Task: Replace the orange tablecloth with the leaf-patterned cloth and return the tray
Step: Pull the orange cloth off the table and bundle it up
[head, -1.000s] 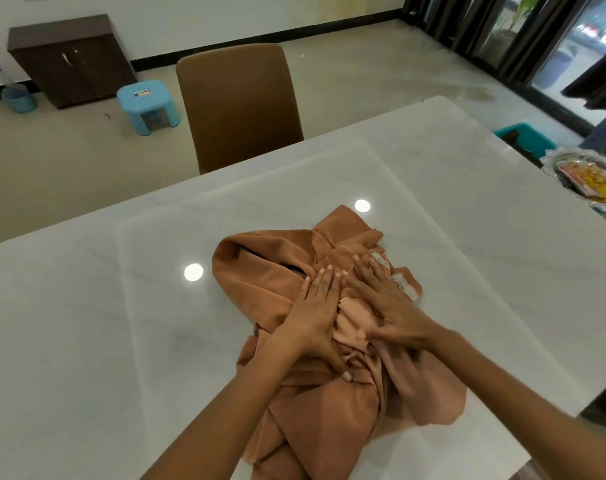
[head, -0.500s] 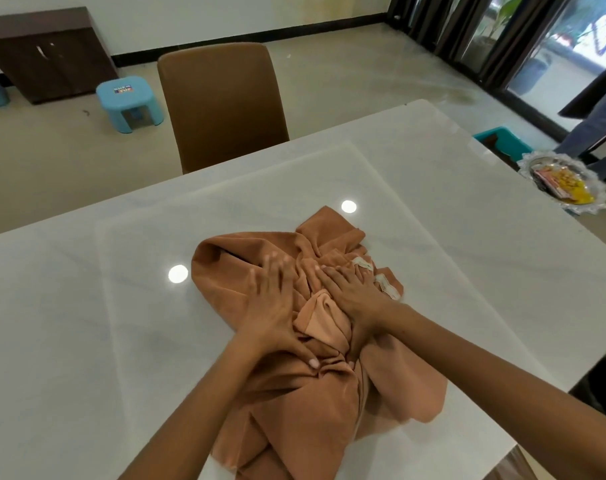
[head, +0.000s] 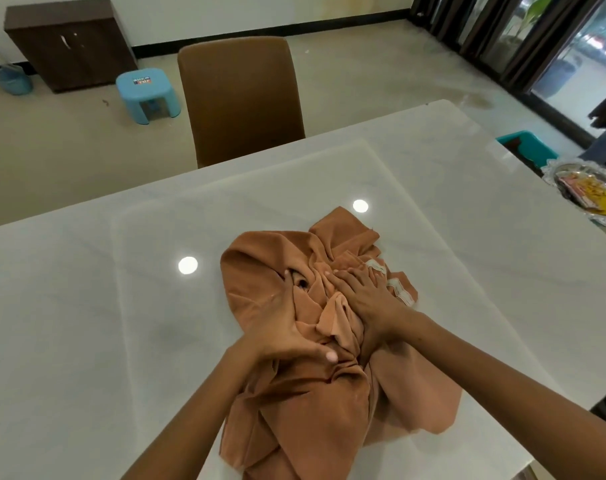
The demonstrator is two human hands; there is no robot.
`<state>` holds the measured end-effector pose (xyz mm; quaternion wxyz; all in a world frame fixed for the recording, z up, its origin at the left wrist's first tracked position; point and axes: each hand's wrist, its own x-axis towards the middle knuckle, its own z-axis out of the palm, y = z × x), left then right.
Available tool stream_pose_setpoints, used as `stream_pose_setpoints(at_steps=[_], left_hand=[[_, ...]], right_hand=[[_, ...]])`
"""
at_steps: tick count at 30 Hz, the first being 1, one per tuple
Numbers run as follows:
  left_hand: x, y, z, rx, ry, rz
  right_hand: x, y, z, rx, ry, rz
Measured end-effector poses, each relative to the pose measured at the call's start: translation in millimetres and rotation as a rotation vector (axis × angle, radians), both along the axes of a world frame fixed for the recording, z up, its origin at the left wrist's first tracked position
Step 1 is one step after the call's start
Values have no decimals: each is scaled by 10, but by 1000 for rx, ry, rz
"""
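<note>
Now the orange cloth (head: pixel 312 393) lies bunched in a heap on the white worktop (head: pixel 86 341), spilling toward the near edge at 6 o'clock. Bare worktop surrounds it widely at 9, 12 and 3 o'clock. Both hands rest on top of the heap's middle: the left hand (head: pixel 280 327) lies flat with fingers spread and thumb out toward the right hand, an open grip pressing the folds; the right hand (head: pixel 367 299) also presses palm-down, fingers extended, not closed around anything. A brown chair (head: pixel 242 98) stands at the far edge at 12 o'clock. A silver tray (head: pixel 585 188) sits off the worktop's edge at 2 o'clock, well apart from the cloth. A blue stool (head: pixel 147 93) stands on the floor at 11 o'clock.
</note>
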<state>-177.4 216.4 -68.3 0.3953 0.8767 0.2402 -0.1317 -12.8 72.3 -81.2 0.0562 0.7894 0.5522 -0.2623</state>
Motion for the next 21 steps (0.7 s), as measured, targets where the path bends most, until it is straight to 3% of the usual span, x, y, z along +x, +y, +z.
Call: stream_pose_setpoints(at_steps=[2,4,13,18,21], left_hand=[[-114,-120,-4,-23,4,-122],[-213,-222,-60,83,-11,-198],[-280,-608,-220,370,3,-52],[-152,-471,-243,526,-126,-132],[-26,-310,-250,543,-96,-225]], right_hand=[[-3,-13,19,10,16,3],[-8,-18,12,16,25,12],[-100,50,67,-27,-88,37],[-116,46,118,-101,-59,72],[-102,54,196,-174,-14,92]])
